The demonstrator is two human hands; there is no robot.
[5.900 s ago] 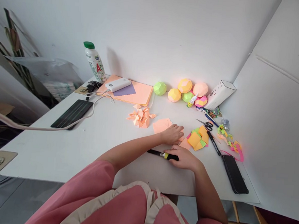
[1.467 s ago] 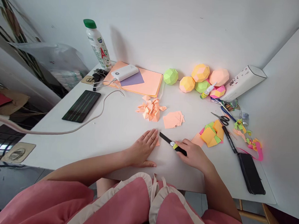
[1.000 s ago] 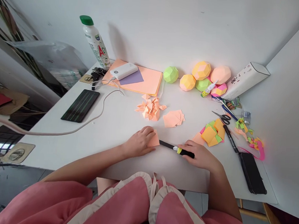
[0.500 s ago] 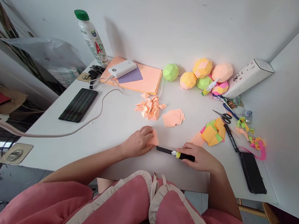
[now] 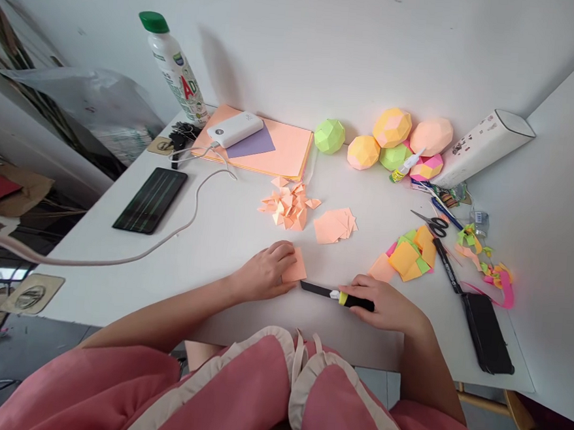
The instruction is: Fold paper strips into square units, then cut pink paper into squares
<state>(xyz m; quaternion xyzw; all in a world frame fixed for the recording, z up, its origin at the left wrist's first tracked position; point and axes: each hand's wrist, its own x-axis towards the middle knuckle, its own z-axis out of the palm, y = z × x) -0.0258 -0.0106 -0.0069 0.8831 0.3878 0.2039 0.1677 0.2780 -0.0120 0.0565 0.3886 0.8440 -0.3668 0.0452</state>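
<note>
My left hand (image 5: 267,271) is closed on a small peach paper square (image 5: 297,266), whose right part shows past the fingers. In my right hand (image 5: 378,302) is a utility knife (image 5: 343,298) with a black and yellow handle. Its long dark blade points left, and the tip is at the lower right corner of the paper. Beyond the hands lie a heap of folded peach paper pieces (image 5: 291,205) and a loose stack of peach paper squares (image 5: 334,225). Orange, green and pink paper pieces (image 5: 406,256) lie beyond my right hand.
Scissors (image 5: 434,222), a black marker (image 5: 447,264) and a black case (image 5: 488,334) lie on the right. Several faceted paper balls (image 5: 363,153) sit along the wall. A phone (image 5: 151,200), a cable, a power bank (image 5: 236,130) and a bottle (image 5: 176,70) are on the left.
More of the peach paper square shows beside my left fingers, and the blade tip is slightly lower against its edge. The view has shifted a little. Both hands keep their holds.
</note>
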